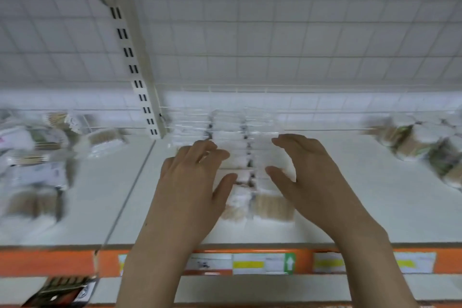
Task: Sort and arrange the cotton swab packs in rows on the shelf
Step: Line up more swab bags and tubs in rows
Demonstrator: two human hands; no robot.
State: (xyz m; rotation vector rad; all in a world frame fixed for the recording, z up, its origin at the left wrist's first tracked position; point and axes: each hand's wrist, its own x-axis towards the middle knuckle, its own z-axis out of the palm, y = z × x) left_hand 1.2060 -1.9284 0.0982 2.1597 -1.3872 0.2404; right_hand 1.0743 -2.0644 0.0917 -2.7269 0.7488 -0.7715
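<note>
The whole picture is smeared by motion, so fine detail is lost. On the white shelf (pixel 337 195) two rows of cotton swab packs (pixel 250 157) run side by side from near the front edge back to the wire grid wall (pixel 275 57); the packs nearest the front show tan sticks through clear wrap.

The left hand (pixel 190 182) lies over the left side of these rows, fingers spread and gently bent, thumb pointing toward the packs. The right hand (pixel 307 172) stands on the right side of the rows, fingers arched over them, thumb angled inward. Both hands flank the rows with a loose, unclenched grip; neither is clasped round a pack, and whether the fingertips touch the wrap cannot be told through the blur.

Left of the rows, beyond the slotted upright post (pixel 136 70), lies a loose heap of packs (pixel 37 157). Right of the rows, well apart, sits another heap (pixel 425 147).

Below the rows, the shelf's orange front strip (pixel 50 262) carries price labels (pixel 260 264), one with a green arrow. A dark packet (pixel 62 292) shows on the lower shelf, down to the left.
</note>
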